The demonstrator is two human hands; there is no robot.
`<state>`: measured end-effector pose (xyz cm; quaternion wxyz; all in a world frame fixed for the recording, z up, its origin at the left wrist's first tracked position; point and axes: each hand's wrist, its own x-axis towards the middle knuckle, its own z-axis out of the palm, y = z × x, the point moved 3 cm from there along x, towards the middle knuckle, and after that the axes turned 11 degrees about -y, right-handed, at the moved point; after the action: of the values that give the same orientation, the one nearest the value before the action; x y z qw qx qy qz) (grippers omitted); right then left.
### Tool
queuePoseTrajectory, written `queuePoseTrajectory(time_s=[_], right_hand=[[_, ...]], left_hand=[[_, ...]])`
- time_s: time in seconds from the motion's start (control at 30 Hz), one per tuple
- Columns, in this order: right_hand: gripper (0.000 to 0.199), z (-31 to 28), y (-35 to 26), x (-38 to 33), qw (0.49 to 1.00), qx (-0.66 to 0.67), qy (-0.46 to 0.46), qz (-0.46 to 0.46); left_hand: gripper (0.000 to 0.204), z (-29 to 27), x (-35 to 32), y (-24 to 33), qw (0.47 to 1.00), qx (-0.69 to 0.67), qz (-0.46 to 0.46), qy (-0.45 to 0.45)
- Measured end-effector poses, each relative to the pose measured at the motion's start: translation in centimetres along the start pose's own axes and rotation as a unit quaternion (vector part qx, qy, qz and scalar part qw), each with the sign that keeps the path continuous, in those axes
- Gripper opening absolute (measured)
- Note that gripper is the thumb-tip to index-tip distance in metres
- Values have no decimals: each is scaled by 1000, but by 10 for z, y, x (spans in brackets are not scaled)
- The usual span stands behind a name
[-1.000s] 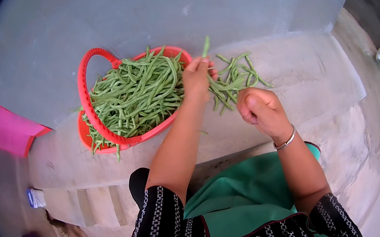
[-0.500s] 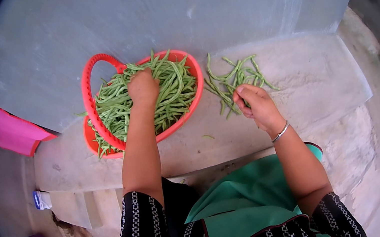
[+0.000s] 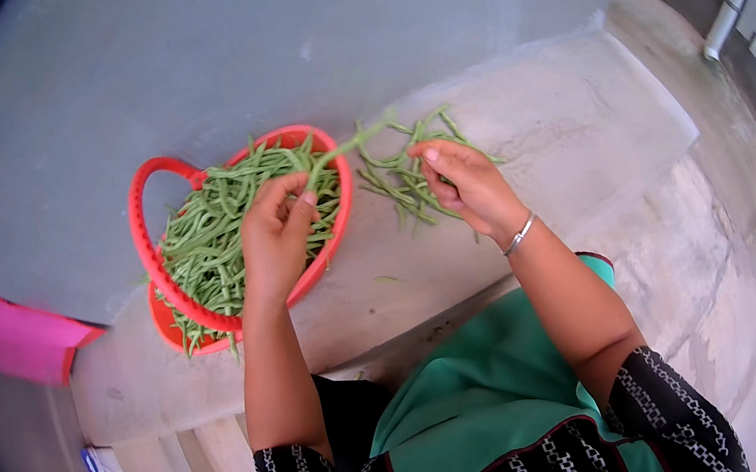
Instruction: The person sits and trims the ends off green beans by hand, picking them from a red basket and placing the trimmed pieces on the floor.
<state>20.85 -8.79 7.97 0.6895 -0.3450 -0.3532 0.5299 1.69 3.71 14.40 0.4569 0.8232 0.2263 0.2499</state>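
While a bean [image 3: 351, 143] is pinched by the left hand [image 3: 275, 234] over the basket [image 3: 345, 186], the right hand [image 3: 468, 182] is held curled by a small pile [image 3: 406, 193] on the ledge [image 3: 572, 131], its grip unclear. Only that pile is set apart; most beans [image 3: 204, 226] seem left in the basket.

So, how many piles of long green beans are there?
2: a larger pile in the red oval plastic basket, partly behind the left hand, and a smaller pile on the grey concrete ledge, near the right hand. Hands partly hide both.

Left fingers [image 3: 283, 189] pinched, right fingers [image 3: 443, 192] curled.
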Motion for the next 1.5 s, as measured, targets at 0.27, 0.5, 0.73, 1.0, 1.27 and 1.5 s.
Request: queuePoseTrajectory(time_s=[0.27,0.5,0.73,1.0,1.27,1.5], right_hand=[[32,-11,-20,-14,992,99,62,-49],[25,-17,-15,-13,994,46,85,-48],[26,7,-20,-28,994,101,-13,32],[20,-4,-20,-33,992,115,49,25],[25,26,36,-16,988,-111,-51,93],[26,1,37,-9,951,-283,119,-32]], left_hand=[[17,59,-14,-9,994,-39,-6,-98],[15,72,-21,-23,979,-128,-86,-135],[24,56,-1,-10,943,287,165,36],[13,24,21,-34,957,-280,-2,81],[13,68,22,-34,836,-548,-19,5],[9,95,16,-38,830,-542,-34,127]])
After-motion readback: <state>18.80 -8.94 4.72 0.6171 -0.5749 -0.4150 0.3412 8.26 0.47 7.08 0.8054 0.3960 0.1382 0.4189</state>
